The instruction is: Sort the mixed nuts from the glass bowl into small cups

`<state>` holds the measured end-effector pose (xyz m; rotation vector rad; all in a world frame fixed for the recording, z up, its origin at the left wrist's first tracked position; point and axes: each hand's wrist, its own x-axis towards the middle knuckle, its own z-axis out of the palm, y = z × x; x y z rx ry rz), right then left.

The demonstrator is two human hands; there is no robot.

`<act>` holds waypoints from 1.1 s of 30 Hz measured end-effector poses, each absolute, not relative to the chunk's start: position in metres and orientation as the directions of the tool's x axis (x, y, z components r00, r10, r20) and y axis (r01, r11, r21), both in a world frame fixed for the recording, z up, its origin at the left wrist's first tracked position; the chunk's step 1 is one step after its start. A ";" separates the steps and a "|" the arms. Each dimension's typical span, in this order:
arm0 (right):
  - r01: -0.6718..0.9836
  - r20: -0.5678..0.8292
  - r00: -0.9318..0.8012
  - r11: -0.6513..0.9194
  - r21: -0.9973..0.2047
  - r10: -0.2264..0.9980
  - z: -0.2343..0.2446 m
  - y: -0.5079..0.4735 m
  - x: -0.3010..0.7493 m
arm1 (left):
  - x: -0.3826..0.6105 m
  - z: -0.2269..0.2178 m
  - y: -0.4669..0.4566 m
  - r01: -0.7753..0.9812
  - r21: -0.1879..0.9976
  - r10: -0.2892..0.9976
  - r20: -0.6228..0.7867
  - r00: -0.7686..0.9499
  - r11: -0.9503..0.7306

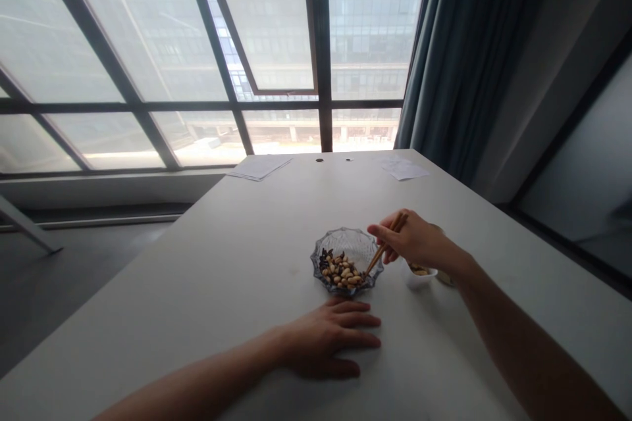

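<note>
My right hand (412,239) is closed around a pair of wooden chopsticks (379,251), whose tips reach down into a scalloped glass bowl (356,241). Light-brown nuts (342,271), which look like peanuts in their shells, lie in the bowl together with small dark pieces (325,259). Whether the chopstick tips pinch a nut, I cannot tell. My left hand (330,335) rests flat on the table just in front of the bowl, fingers spread, holding nothing. Partly hidden under my right hand and wrist is a small white cup (419,278) with light-brown pieces inside.
Behind my right wrist, a round pale object (444,277) shows only in part. The white table (237,243) stretches toward the windows, with papers (261,168) at its far left and another sheet (405,168) at its far right. A dark curtain (444,66) hangs beyond.
</note>
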<state>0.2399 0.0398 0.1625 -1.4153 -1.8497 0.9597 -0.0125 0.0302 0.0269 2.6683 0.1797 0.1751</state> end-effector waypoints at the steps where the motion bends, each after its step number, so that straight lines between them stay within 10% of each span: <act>1: 0.530 0.048 -0.230 0.166 -0.832 0.972 0.160 0.041 0.239 | -0.013 0.026 0.030 0.096 0.451 0.155 0.098 0.983 -0.888; 19: 0.415 0.345 0.329 0.193 -0.889 0.879 0.182 0.055 0.312 | -0.013 0.027 0.030 0.088 0.455 0.153 0.107 0.982 -0.886; 33: 0.409 0.336 0.261 0.211 -0.888 0.905 0.182 0.056 0.314 | -0.010 0.032 0.030 0.118 0.452 0.166 0.068 0.984 -0.884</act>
